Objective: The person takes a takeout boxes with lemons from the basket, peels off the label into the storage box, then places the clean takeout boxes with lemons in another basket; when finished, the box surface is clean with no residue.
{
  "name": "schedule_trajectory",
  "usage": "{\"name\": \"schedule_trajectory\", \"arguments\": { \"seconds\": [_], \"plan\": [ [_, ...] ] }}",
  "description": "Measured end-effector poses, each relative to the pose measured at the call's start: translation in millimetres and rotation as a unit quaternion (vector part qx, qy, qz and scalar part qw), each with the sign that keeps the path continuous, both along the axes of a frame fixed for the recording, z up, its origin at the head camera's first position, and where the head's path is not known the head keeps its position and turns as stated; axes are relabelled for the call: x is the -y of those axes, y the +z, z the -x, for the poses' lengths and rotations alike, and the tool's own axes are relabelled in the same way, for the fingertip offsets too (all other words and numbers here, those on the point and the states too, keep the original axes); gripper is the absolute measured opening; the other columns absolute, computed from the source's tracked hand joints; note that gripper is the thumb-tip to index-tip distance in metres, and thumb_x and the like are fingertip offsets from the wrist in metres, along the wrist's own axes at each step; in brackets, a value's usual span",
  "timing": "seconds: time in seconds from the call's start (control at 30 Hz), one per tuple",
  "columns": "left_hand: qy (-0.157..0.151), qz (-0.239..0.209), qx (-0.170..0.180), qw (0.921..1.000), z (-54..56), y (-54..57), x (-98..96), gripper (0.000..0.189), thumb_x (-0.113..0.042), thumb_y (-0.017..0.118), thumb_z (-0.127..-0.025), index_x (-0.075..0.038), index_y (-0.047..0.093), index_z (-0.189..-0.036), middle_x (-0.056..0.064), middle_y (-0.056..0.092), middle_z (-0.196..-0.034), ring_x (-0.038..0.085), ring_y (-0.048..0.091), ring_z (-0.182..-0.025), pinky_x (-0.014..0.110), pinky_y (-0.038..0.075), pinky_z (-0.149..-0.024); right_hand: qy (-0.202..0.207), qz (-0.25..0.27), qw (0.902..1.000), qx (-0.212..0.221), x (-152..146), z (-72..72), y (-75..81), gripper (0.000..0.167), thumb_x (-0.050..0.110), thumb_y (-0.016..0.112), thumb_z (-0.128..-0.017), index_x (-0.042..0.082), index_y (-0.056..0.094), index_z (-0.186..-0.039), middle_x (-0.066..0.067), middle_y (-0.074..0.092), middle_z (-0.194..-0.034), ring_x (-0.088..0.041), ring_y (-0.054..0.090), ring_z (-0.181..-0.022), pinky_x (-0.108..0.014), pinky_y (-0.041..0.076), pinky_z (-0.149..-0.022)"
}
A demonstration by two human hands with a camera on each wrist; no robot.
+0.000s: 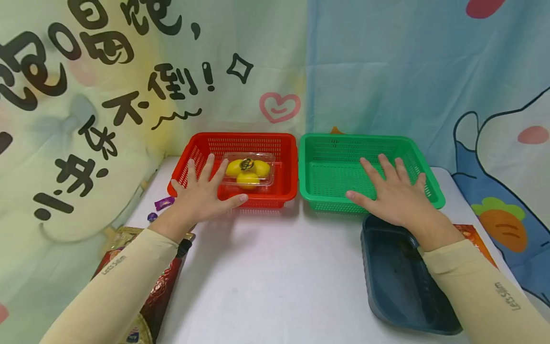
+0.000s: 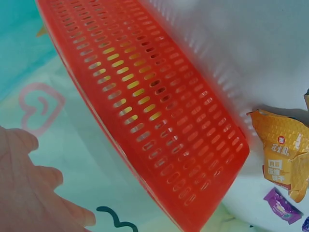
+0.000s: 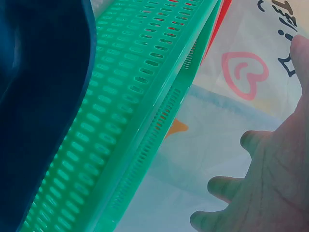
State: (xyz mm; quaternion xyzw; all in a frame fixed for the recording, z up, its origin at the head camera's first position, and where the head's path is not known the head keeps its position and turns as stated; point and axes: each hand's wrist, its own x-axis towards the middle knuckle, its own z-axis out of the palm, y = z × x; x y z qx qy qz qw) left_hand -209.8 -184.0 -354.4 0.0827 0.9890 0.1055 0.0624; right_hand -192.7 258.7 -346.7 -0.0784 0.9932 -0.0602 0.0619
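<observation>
My left hand is spread with straight fingers and overlaps the front left of the red basket in the head view. Inside that basket lies a clear plastic box with several yellow fruits and a dark round label. My right hand, also spread wide, hangs over the front right of the green basket; nothing shows in that basket. Both palms face away from the head camera, and neither hand holds anything. Below the right hand sits a dark blue tray, partly covered by my forearm.
On the left lie a dark red bag, mostly behind my sleeve, and two small purple-wrapped sweets. A yellow snack packet shows in the left wrist view. An orange packet lies right of the tray. A printed curtain hangs behind.
</observation>
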Motion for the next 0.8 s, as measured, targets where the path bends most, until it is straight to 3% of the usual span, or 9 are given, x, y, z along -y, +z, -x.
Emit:
{"name": "schedule_trajectory", "arguments": {
  "seconds": [0.17,0.4,0.6,0.8],
  "plan": [
    [0.000,0.005,-0.012,0.9999,1.1,-2.2,0.4,0.113,-0.095,0.039,-0.082,-0.037,-0.007,-0.168,0.010,-0.011,-0.178,0.053,-0.014,-0.159,0.092,-0.004,-0.110,0.002,-0.004,1.0000,-0.007,-1,0.1,-0.1,0.105,0.087,0.034,-0.093,0.026,-0.005,-0.169,-0.027,-0.007,-0.174,-0.061,-0.009,-0.156,-0.095,-0.003,-0.105],
    [0.003,-0.013,-0.050,0.9986,5.0,-11.3,5.4,0.118,-0.089,0.040,-0.088,-0.013,0.001,-0.169,0.016,-0.003,-0.177,0.045,-0.004,-0.163,0.072,0.003,-0.128,0.018,-0.004,0.9988,-0.045,2,-1.9,-2.1,0.105,0.085,0.039,-0.094,0.021,0.006,-0.170,-0.027,0.003,-0.174,-0.056,0.003,-0.158,-0.088,0.003,-0.114],
    [0.017,-0.049,-0.072,0.9960,6.8,-17.4,17.3,0.120,-0.085,0.045,-0.090,0.000,0.009,-0.167,0.024,0.006,-0.175,0.045,0.003,-0.163,0.067,0.011,-0.130,0.032,0.005,0.9975,-0.063,7,-4.6,-2.7,0.104,0.083,0.044,-0.094,0.017,0.014,-0.169,-0.026,0.008,-0.174,-0.054,0.009,-0.158,-0.081,0.006,-0.120],
    [0.056,-0.079,-0.074,0.9925,5.5,-24.9,35.1,0.118,-0.077,0.053,-0.092,0.006,0.012,-0.165,0.028,0.009,-0.174,0.048,0.005,-0.162,0.068,0.013,-0.129,0.049,0.019,0.9954,-0.079,14,-4.2,-2.8,0.101,0.080,0.047,-0.095,0.017,0.020,-0.169,-0.024,0.012,-0.174,-0.052,0.013,-0.159,-0.079,0.009,-0.122]
  ]
}}
